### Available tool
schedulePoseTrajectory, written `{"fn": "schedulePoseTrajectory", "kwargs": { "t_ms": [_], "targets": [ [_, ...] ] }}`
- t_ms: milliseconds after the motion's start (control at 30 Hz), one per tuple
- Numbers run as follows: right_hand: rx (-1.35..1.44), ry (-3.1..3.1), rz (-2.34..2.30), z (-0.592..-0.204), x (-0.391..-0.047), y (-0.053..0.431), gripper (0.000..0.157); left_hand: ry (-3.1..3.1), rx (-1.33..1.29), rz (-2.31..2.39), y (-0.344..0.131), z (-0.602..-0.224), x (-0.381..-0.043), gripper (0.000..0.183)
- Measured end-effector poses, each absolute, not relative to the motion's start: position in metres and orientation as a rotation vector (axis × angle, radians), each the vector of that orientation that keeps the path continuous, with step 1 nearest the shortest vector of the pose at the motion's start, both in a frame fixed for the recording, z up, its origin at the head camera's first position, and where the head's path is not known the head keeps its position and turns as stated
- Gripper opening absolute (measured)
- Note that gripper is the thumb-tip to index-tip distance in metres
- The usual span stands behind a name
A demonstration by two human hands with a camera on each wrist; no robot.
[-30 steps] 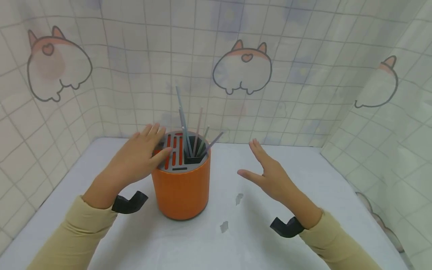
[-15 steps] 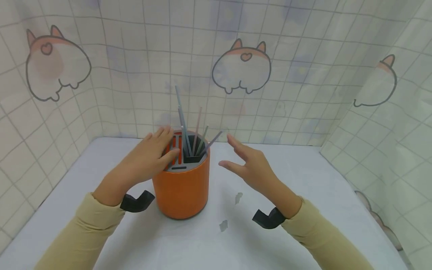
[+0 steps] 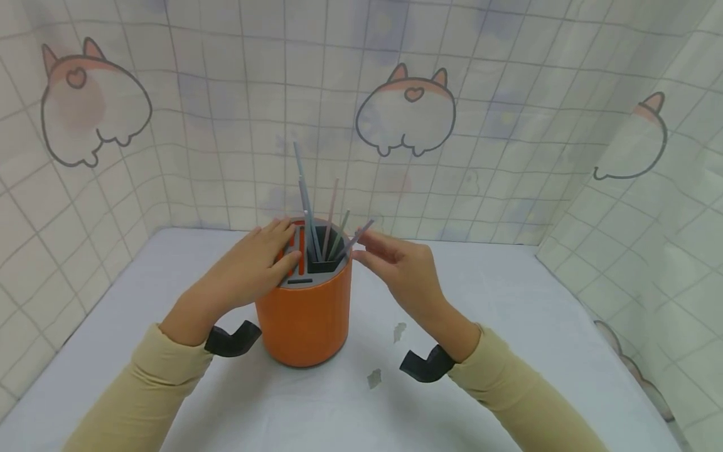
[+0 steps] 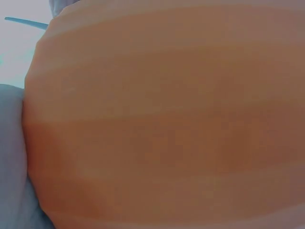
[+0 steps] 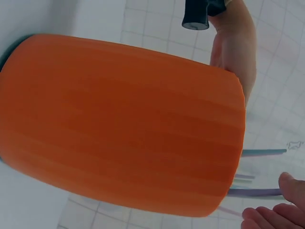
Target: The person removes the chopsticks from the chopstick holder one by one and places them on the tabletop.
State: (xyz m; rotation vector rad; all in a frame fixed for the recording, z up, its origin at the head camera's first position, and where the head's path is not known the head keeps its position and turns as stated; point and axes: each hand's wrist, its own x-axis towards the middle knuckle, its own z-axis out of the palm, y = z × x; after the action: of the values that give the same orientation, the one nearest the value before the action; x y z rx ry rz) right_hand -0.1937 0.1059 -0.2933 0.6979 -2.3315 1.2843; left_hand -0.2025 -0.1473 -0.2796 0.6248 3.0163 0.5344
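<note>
An orange round pen holder (image 3: 303, 323) with a grey slotted top (image 3: 302, 276) stands upright on the table. My left hand (image 3: 243, 270) rests on the left of its top, fingers extended and largely hiding the slots there. Several thin straight sticks (image 3: 307, 207) lean in the black compartment (image 3: 322, 267); whether they are straws is unclear. My right hand (image 3: 403, 267) is at the right rim, its thumb and bent fingers about the tip of a purple stick (image 5: 255, 192), with a gap between them. The orange wall (image 4: 162, 114) fills most of the left wrist view.
A white table (image 3: 316, 414) carries the holder, with two small grey marks (image 3: 374, 378) in front. A gridded curtain (image 3: 486, 188) with cartoon animals stands behind and at both sides. Black straps (image 3: 233, 339) sit on both wrists.
My right hand has moved left to the purple stick, and its thumb and fingers have come closer together. The left hand has slid slightly right over the holder's top. The holder has stayed put.
</note>
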Motion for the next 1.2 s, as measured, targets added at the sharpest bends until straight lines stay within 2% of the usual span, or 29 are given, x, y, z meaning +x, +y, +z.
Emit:
{"fn": "schedulePoseTrajectory", "kwargs": {
  "t_ms": [200, 400, 733, 900, 1033, 1200],
  "targets": [
    [0.676, -2.182, 1.462, -0.294, -0.199, 0.098, 0.023, 3.016, 0.652, 0.546, -0.145, -0.28, -0.201, 0.063],
    [0.736, -1.998, 1.522, -0.283, -0.202, 0.1, 0.017, 3.014, 0.666, 0.544, -0.142, -0.279, -0.2, 0.061],
    [0.789, -1.454, 1.777, -0.233, -0.192, 0.121, 0.022, 3.03, 0.643, 0.488, -0.142, -0.278, -0.198, 0.059],
    [0.739, -1.352, 1.828, -0.22, -0.196, 0.14, 0.023, 3.027, 0.65, 0.477, -0.144, -0.278, -0.197, 0.058],
    [0.668, -1.513, 1.893, -0.229, -0.212, 0.153, 0.02, 3.032, 0.653, 0.469, -0.146, -0.278, -0.197, 0.058],
    [0.517, -1.912, 2.011, -0.267, -0.242, 0.161, 0.014, 3.037, 0.645, 0.459, -0.147, -0.278, -0.197, 0.058]
  ]
}}
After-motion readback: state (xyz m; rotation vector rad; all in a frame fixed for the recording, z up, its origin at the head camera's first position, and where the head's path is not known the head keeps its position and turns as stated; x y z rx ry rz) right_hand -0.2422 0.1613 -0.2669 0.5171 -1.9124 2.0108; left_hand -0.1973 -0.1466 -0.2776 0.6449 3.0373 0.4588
